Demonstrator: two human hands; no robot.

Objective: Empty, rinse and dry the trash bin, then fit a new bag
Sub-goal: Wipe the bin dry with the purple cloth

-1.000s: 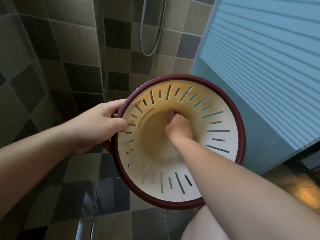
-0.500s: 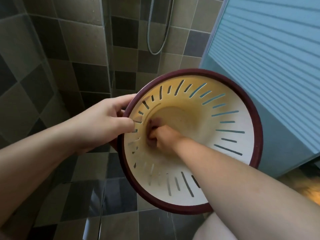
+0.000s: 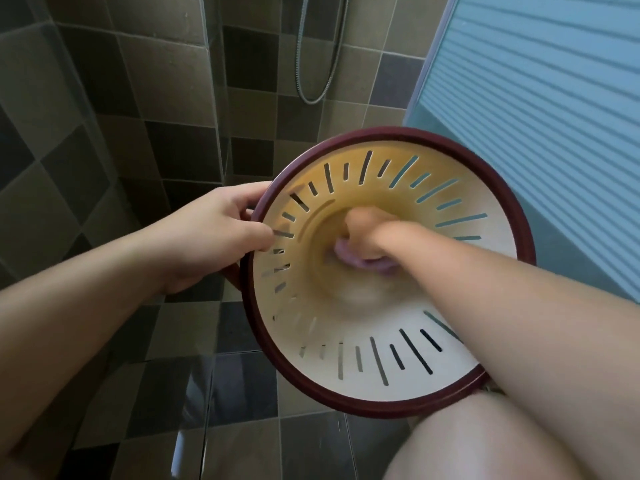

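— Bin (image 3: 381, 358), the cream slotted plastic one with the dark red rim, sits tipped toward you over the tiled floor (image 3: 242, 427): how do I dry it well?

— Keep your left hand (image 3: 211, 237) clamped on the left rim; work your right hand (image 3: 367, 233), curled round the purple cloth (image 3: 349, 259), outward into every slot. Blur hides the base.

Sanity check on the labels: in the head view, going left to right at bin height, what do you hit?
Left hand gripping the rim, then the trash bin, then the right hand deep inside it pressing a purple cloth to the bottom, then the blue ribbed panel.
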